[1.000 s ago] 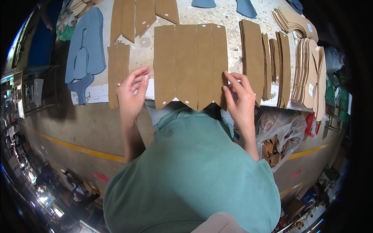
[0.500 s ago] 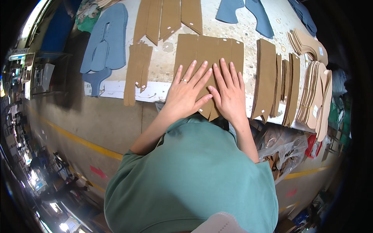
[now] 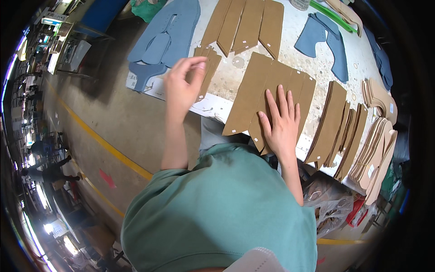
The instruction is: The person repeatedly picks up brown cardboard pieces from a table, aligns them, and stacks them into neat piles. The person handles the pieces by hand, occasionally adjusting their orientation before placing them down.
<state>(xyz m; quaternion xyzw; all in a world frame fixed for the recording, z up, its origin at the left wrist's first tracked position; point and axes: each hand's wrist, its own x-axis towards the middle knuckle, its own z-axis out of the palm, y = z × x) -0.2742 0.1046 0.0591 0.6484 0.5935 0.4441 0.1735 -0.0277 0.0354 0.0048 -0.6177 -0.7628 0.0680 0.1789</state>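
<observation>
Several brown flat pieces with small white labels [image 3: 247,93] lie side by side in front of me, their pointed ends reaching the table's near edge. My right hand [image 3: 283,127] rests flat on them, fingers spread, holding nothing. To the left, my left hand [image 3: 183,84] is raised at a small stack of narrow brown pieces [image 3: 210,72], partly covering it. Its fingers are curved, with the thumb a little apart, and slightly blurred; I see nothing held in them. Whether it touches the stack is not clear.
Farther back lie long brown strips [image 3: 247,27]. Blue pieces [image 3: 181,22] sit at the left, and other blue pieces [image 3: 337,50] at the back right. Brown stacks [image 3: 333,118] and beige stacks [image 3: 369,149] line the right. A plastic bag [image 3: 333,208] is below the table edge.
My left hand has lifted off the brown pieces and moved left to the narrow stack. My right hand stays flat on the pieces. The view has turned, shifting the table rightward.
</observation>
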